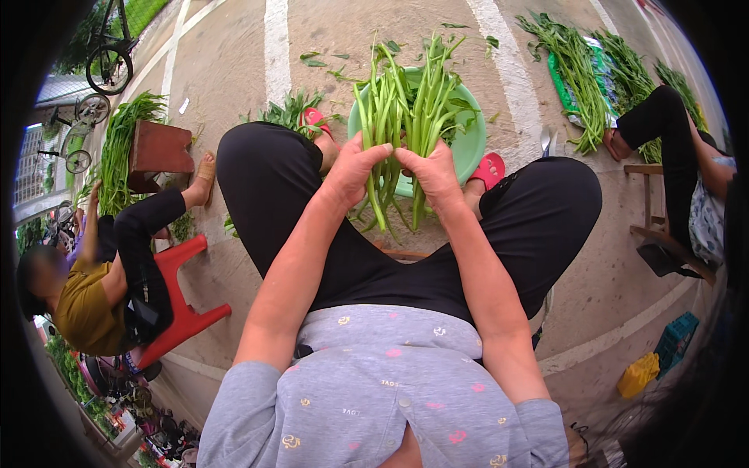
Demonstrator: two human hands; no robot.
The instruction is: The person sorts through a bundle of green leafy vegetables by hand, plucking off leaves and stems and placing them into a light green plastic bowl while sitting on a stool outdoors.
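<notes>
Both hands are between my knees, each gripping a bunch of long green leafy-vegetable stems, their thumbs close together. My left hand [353, 169] is closed around the left bunch of green stems [383, 111]. In my right hand [433, 172] is the right bunch of green stems [432, 93], its tips pointing away from me. The lower stem ends hang below both hands. Under the bunches stands a light green plastic basin [473, 149] with some dark leaves inside, partly covered by the stems. Loose leaves [314, 60] lie on the ground beyond it.
A person on a red plastic stool [181, 304] sits at left beside a wooden stool [161, 149] heaped with greens [126, 152]. Another person sits at right near greens [573, 70] on a plastic sack. Greens [289, 111] lie by my left foot; a knife-like tool [545, 142] is near my right knee.
</notes>
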